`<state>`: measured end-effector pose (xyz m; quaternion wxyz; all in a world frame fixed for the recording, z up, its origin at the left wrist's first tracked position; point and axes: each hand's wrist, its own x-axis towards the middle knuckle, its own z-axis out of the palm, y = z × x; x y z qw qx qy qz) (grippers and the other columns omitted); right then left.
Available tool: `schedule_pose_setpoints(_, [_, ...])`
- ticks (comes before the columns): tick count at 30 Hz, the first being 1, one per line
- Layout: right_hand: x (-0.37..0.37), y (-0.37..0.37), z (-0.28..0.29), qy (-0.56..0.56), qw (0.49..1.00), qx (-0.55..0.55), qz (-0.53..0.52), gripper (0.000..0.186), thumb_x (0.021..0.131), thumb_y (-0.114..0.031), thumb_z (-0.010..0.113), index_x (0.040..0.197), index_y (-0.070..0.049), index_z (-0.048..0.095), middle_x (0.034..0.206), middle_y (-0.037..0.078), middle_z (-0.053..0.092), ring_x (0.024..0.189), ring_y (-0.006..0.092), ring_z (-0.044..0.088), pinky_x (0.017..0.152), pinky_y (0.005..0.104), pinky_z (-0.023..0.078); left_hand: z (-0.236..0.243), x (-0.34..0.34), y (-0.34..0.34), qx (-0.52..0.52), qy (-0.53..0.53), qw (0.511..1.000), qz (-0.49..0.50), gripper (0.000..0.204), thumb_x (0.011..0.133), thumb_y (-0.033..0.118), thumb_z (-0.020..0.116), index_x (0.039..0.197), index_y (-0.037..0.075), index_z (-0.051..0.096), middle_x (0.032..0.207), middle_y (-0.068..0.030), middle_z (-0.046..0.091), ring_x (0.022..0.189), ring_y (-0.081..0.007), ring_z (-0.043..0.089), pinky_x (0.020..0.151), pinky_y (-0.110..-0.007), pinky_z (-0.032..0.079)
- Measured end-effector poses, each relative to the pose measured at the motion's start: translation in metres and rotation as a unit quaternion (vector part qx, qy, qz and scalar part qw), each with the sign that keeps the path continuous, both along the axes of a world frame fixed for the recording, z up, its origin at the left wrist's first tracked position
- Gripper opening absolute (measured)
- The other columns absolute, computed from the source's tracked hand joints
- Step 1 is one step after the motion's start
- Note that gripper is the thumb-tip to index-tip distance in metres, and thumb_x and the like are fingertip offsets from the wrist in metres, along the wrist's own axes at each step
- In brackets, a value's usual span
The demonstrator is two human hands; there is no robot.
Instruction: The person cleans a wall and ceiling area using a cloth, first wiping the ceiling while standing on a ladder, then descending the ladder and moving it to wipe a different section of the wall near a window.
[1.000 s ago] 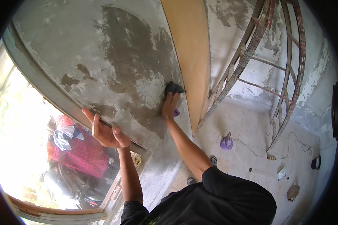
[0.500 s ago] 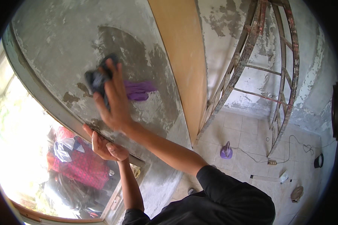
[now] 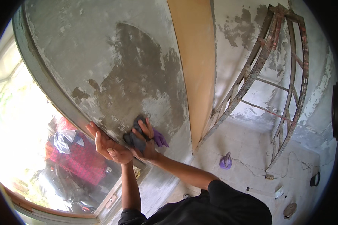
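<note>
My right hand [image 3: 148,144] presses a bunched dark grey cloth [image 3: 134,139] against the wall, its fingers spread over the top. A strip of purple cloth [image 3: 160,138] sticks out on the far side of that hand. The wall [image 3: 86,45] is grey and rough, with a large darker, damp-looking patch [image 3: 127,71] above the cloth. Close to the window frame [image 3: 56,88], my left hand [image 3: 114,148] is palm up with its fingers extended and nothing in it. It is just left of the right hand.
A tan board [image 3: 195,56] runs along the wall's right edge. Beyond it stands a paint-spattered ladder [image 3: 248,78]. On the tiled floor lie a purple bag-like thing [image 3: 225,162], a cable with a power strip [image 3: 269,177] and a black container [image 3: 315,179]. Red patterned fabric [image 3: 77,157] shows through the window.
My right hand has swept the cloth down the wall, from the upper patch to beside my left hand. My left hand stays by the window frame. The view has shifted slightly.
</note>
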<state>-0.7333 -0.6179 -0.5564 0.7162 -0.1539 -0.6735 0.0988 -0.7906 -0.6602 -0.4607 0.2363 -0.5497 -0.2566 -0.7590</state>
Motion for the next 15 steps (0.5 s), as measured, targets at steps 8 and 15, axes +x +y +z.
schedule_pose_setpoints(8, [0.006, 0.03, 0.219, 0.042, 0.99, 0.137, 0.008, 0.047, 0.085, -0.013, 0.055, 0.129, -0.001, 0.046, 0.144, 0.023, 0.032, 0.133, 0.0514, 0.022, 0.109, 0.0552, 0.019, -0.003, -0.002, -0.002, 0.0, -0.013, 1.0, -0.006, 0.052, 0.096, 0.039, 0.034, 0.129, -0.001, 0.037, 0.146, -0.0322, 0.023, 0.137, -0.042, 0.025, 0.113, -0.051, 0.017])
schedule_pose_setpoints(15, [0.006, 0.013, 0.172, -0.041, 0.996, 0.081, 0.01, 0.056, 0.081, -0.023, 0.06, 0.134, -0.009, 0.046, 0.149, 0.018, 0.025, 0.136, 0.0483, 0.019, 0.105, 0.0593, 0.022, -0.009, -0.007, -0.002, 0.004, -0.017, 0.999, -0.042, 0.056, 0.094, 0.043, 0.03, 0.13, 0.0, 0.036, 0.146, -0.0318, 0.022, 0.139, -0.0421, 0.02, 0.114, -0.051, 0.012])
